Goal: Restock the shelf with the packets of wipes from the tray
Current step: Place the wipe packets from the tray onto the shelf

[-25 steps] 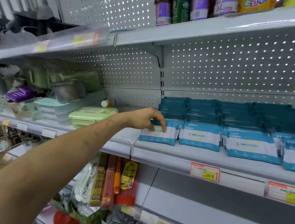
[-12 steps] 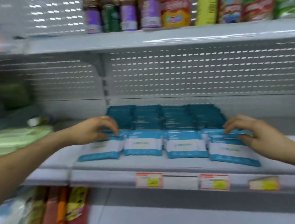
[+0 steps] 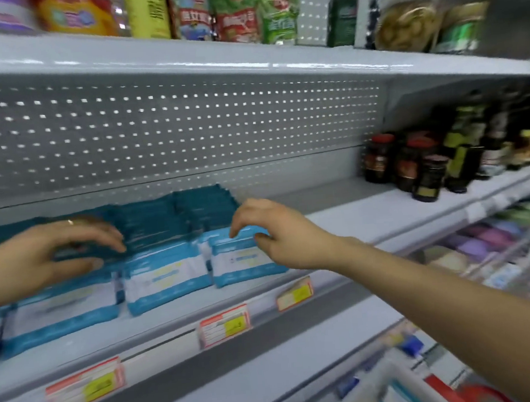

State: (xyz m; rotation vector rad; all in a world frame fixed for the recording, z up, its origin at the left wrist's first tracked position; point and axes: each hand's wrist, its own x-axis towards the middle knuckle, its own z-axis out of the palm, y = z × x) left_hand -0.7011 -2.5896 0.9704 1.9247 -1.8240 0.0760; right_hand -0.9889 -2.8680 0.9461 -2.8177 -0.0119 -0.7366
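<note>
- Hands both reach onto the wipes. The left hand [image 3: 49,254] lies flat and relaxed, fingers spread over the dark teal stacks [image 3: 151,224], its thumb at their front edge, gripping nothing.
- The right hand [image 3: 275,231] arches over the rightmost packet [image 3: 243,262]. Its fingertips [image 3: 233,233] are bent down to the packet's rear edge and the thumb sits just beside them. I see no closed pinch and nothing lifted, so I judge the hand released, though blur leaves some doubt.
- That packet lies directly under the right hand, the nearer of the two. It is flat, printed face up, with its long axis running along the shelf front and its short side toward the person.
- The middle packet [image 3: 165,280] touches it on the left and lies the same way, as part of a front row ahead of the stacks.
- Right of the last packet the shelf [image 3: 363,215] is bare up to a group of dark bottles [image 3: 413,167]. That gap looks like where further packets would go, laid with the same axis.
- Price tags [image 3: 224,329] hang on the shelf lip below.
- Low on the right is a pale, blurred rim with blue shapes inside, probably the tray [image 3: 375,385]. It sits on the right hand's side, so that hand seems better placed to fetch from it.
</note>
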